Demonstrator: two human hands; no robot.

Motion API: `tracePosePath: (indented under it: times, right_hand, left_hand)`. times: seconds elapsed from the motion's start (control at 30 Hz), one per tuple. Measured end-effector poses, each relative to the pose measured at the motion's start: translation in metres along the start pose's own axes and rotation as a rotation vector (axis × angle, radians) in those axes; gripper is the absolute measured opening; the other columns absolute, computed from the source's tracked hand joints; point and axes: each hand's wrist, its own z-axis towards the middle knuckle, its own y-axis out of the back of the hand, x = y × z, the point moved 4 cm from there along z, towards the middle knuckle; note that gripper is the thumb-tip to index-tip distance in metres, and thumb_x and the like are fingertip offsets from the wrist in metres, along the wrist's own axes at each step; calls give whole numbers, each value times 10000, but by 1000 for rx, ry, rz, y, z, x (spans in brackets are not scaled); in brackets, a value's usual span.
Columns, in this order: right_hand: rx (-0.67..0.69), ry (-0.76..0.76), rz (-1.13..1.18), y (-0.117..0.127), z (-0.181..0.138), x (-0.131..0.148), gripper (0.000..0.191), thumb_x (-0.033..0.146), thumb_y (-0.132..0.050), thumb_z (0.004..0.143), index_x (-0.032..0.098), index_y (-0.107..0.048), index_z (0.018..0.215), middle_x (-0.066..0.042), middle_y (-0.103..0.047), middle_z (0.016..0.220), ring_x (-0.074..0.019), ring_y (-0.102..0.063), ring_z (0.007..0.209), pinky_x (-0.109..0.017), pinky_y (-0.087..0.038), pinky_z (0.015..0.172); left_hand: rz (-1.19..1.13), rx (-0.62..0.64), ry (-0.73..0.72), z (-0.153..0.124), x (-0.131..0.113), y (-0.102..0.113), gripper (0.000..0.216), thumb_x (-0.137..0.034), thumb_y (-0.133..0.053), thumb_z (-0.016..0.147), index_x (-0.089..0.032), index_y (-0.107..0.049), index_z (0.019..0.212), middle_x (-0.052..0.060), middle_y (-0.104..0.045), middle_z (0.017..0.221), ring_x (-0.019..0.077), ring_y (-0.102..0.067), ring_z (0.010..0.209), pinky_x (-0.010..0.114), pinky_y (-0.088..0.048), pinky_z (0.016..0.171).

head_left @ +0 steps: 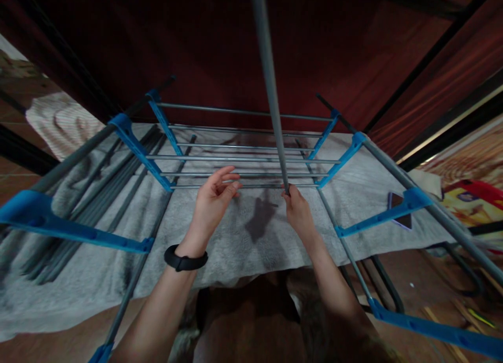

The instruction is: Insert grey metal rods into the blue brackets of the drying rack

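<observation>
My right hand (pixel 298 208) grips the lower end of a long grey metal tube (pixel 271 85), which slants up and away past the top of the view. My left hand (pixel 215 195) is empty, its fingers loosely curled and apart, with a black band on the wrist. Both hands are between the two sides of a rack frame made of grey tubes and blue plastic brackets (pixel 135 148). Several thin crossbars (pixel 236 159) span the frame's far part, just beyond my hands. Another blue bracket (pixel 377 219) is on the right side, a further one (pixel 70 224) on the left.
Several loose grey tubes (pixel 98 206) lie on the left of the grey cloth (pixel 236 237) covering the surface. A phone (pixel 400 211) rests at the right, partly behind a bracket. A dark red curtain (pixel 196 48) hangs behind. Striped fabric (pixel 65 124) lies at far left.
</observation>
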Motion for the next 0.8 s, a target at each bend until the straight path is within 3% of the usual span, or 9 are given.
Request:
tracePosePath:
  times: [0.17, 0.4, 0.8]
  right_hand:
    - [-28, 31, -209, 11, 4, -18, 300, 126, -358, 907, 210, -552, 1121, -129, -638, 1035, -265, -607, 934, -369, -478, 780]
    - [-34, 92, -261, 23, 4, -38, 447, 26, -340, 826, 222, -583, 1145, -109, -621, 1015, -254, -586, 982, -370, -484, 855]
    - [-55, 37, -286, 41, 6, -67, 387, 62, -351, 829, 217, -611, 1070, -96, -615, 991, -248, -552, 1021, -412, -451, 931]
  left_hand:
    - [-87, -27, -18, -1, -16, 1, 500, -276, -728, 761, -240, -581, 1238, 71, -667, 1142, 167, -683, 877, 266, -548, 697]
    - [-136, -30, -14, -4, -23, 1, 528, -275, -723, 768, -243, -571, 1272, 70, -685, 1146, 161, -681, 860, 271, -542, 695]
    - [-148, 18, -45, -6, -26, -1, 412, -172, -653, 762, -217, -645, 1171, 85, -683, 1150, 166, -660, 868, 258, -516, 671]
